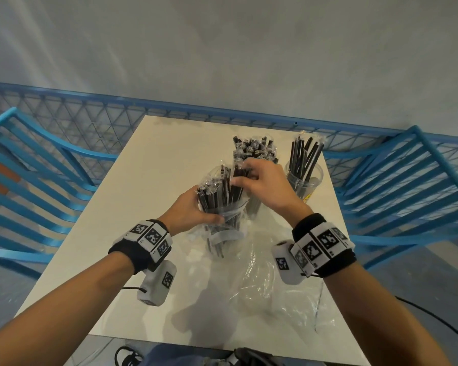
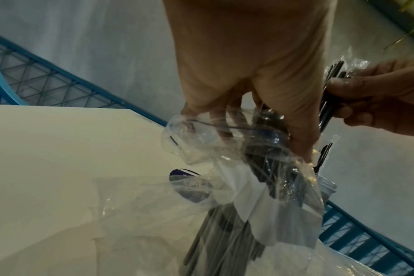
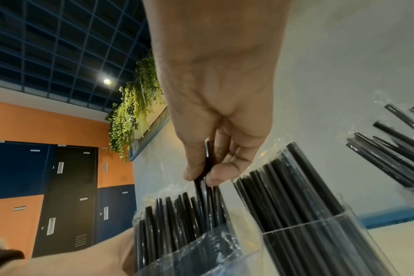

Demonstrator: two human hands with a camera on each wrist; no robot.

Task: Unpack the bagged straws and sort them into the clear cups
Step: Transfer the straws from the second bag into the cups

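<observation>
My left hand [image 1: 193,210] [image 2: 260,74] grips a clear plastic bag [image 1: 220,235] [image 2: 260,205] of black straws [image 1: 217,194] [image 3: 177,224], held upright just above the table. My right hand [image 1: 265,180] [image 3: 213,112] reaches over the bag's open top and pinches a few straws [image 3: 206,177] between thumb and fingers. Right behind stands a clear cup [image 1: 253,207] [image 3: 307,233] packed with wrapped black straws. A second clear cup [image 1: 306,183] at the right holds a looser bunch of straws [image 3: 395,153].
An empty crumpled clear bag [image 1: 270,286] lies on the white table [image 1: 169,159] near the front. Blue slatted chairs [image 1: 37,180] [image 1: 407,186] flank the table, and a blue mesh railing [image 1: 169,109] runs behind it. A black cable [image 1: 447,323] trails at the lower right.
</observation>
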